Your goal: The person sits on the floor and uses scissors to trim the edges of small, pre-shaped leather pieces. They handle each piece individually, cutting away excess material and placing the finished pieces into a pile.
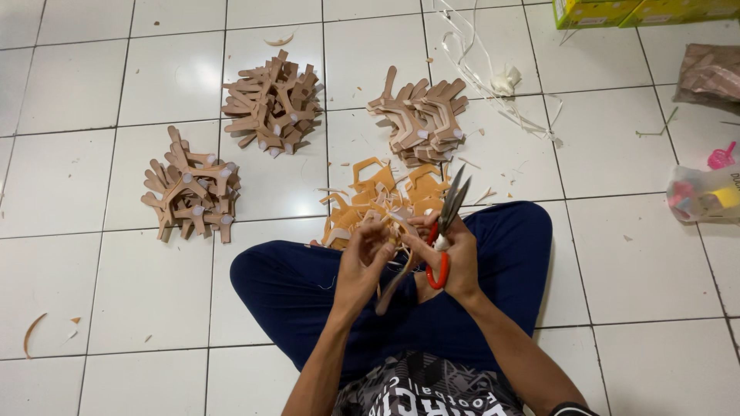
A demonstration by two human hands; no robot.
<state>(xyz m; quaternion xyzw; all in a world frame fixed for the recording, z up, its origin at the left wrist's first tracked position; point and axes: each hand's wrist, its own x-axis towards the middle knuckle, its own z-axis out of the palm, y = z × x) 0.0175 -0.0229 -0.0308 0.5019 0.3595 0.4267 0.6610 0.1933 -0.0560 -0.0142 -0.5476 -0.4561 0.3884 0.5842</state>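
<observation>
3 stacks of trimmed tan pieces done; orange pile left. Left hand pinches strip, right hand clamped on scissors.

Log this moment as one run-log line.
left hand: pinches tan strip | right hand: grips red-handled scissors, blades up | tan cutout piles: three, on tiled floor | orange cutouts: before knees
</observation>
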